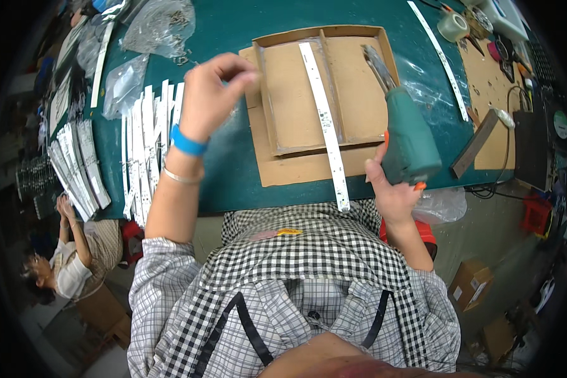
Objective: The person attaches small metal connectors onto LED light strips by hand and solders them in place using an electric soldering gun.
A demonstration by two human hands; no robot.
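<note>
Firmly wrapped by the right hand point(394, 196): green gun-shaped tool point(411, 135); left hand point(215, 94) half-curled, contents couldn't be told.
One white strip point(325, 126) was laid across the cardboard tray point(290, 91), apparently mid-work; bunched strips point(147, 142) were presumably left to handle. Green table point(227, 179) cluttered; co-worker point(75, 268) seen at left.

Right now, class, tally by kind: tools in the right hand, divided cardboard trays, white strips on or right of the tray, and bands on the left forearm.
Green tool in the right hand: 1
Cardboard tray: 1
White strips: 2
Blue wristband and pale bracelet: 2
Total: 6
</note>
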